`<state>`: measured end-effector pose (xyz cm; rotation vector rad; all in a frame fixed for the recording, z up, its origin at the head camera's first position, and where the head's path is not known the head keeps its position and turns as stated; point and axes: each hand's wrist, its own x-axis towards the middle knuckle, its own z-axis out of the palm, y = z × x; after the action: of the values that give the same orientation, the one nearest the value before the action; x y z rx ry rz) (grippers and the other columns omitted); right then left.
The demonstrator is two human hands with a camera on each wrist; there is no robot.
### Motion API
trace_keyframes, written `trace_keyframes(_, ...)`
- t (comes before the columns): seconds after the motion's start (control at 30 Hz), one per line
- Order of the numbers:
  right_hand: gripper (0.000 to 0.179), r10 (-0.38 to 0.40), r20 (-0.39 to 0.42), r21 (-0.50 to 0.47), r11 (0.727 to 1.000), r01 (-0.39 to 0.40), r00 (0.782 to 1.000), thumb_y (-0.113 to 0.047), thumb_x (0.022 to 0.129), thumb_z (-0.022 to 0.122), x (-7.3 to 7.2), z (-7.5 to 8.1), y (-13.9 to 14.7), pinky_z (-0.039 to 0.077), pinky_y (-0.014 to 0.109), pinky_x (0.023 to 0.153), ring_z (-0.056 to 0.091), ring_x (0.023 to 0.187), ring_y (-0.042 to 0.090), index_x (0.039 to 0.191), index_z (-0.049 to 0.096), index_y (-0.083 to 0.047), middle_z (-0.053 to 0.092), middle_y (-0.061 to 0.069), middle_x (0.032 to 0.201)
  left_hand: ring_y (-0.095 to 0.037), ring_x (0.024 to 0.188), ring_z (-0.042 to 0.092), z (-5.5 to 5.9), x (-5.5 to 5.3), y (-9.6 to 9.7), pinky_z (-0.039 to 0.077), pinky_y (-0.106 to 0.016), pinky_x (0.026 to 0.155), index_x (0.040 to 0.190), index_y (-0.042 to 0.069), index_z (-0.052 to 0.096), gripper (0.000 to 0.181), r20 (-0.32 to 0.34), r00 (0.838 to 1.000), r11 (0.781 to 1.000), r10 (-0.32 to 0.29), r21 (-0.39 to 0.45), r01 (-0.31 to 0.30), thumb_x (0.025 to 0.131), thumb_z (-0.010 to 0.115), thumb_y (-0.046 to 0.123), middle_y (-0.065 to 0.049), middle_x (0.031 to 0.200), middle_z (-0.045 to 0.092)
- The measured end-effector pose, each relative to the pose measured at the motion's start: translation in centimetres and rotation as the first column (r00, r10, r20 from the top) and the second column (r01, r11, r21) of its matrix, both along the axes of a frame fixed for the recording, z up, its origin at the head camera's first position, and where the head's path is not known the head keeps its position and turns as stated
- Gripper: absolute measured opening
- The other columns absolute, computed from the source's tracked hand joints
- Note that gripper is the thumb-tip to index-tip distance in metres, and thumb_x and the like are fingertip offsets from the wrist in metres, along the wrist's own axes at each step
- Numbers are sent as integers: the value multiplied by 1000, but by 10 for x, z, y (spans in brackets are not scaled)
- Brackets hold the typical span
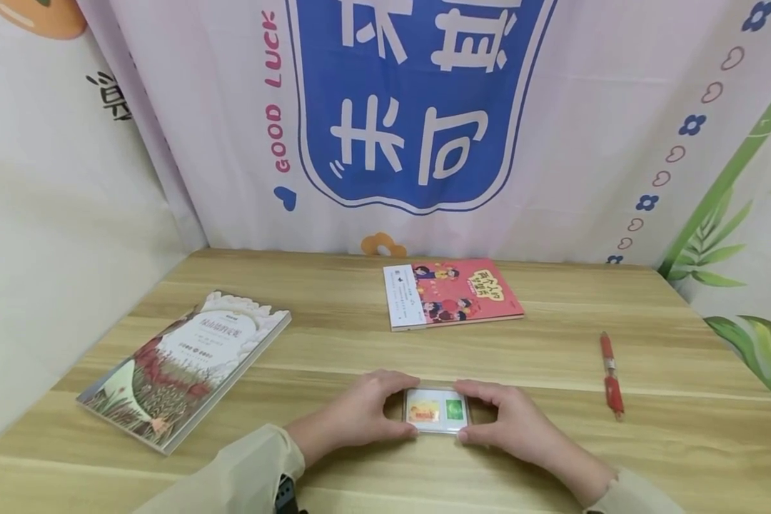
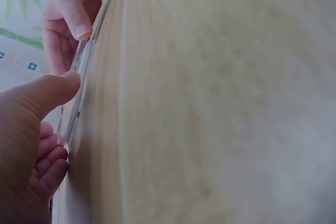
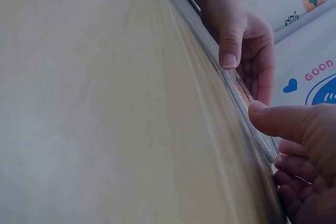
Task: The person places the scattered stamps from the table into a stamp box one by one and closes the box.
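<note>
A small flat clear plastic case (image 1: 437, 422) lies low over the wooden table in front of me, a white insert with an orange-yellow picture and a green one showing through it. My left hand (image 1: 375, 410) holds its left edge between thumb and fingers. On the opposite edge, my right hand (image 1: 512, 421) grips it the same way. In the left wrist view the case (image 2: 79, 85) is seen edge-on, with the left thumb on its near side. The right wrist view shows the case (image 3: 242, 95) thin and transparent at its rim, both thumbs on it.
A book with a landscape cover (image 1: 193, 364) lies at the left of the wooden table (image 1: 334, 343). Farther back is a pink and white book (image 1: 452, 294). A red pen (image 1: 611, 375) lies to the right of my right hand. Printed curtains (image 1: 578, 143) hang behind the table.
</note>
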<state>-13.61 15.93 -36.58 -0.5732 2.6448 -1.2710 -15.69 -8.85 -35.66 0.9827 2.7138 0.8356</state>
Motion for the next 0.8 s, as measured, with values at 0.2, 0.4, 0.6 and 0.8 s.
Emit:
trace_keyframes(0.2,60,11,-13,10,1000,-11,1000,-34,69,79,-1,0,1,34,51,100,48,121,30,123,61,-13,57,8,128,-20,118,51,0,-1,2,39,-36,100,127,7,55,64,0,1000,1000,2,-14,-2,73,77,34,-5,126,57)
trace_keyframes(0.4,60,20,-19,20,1000,-20,1000,-33,69,79,-1,-1,1,35,51,100,49,121,31,122,61,-13,57,8,127,-19,117,51,-1,-2,3,39,-36,100,127,9,55,64,6,1000,1000,0,-26,0,73,77,35,-4,127,57)
trace_keyframes(0.6,61,43,-51,45,998,-41,998,-35,72,78,1,2,1,36,51,99,49,121,32,124,59,-10,57,9,128,-20,119,49,-2,-1,4,38,-37,101,128,9,54,64,15,1000,999,0,-41,1,74,76,35,-4,128,56)
trace_keyframes(0.8,61,50,-74,92,995,-43,996,-33,73,77,0,5,-1,36,52,99,49,120,34,125,58,-8,56,12,128,-19,121,47,0,0,6,36,-37,103,131,13,51,63,26,1000,996,-6,-88,8,77,73,35,-2,131,52)
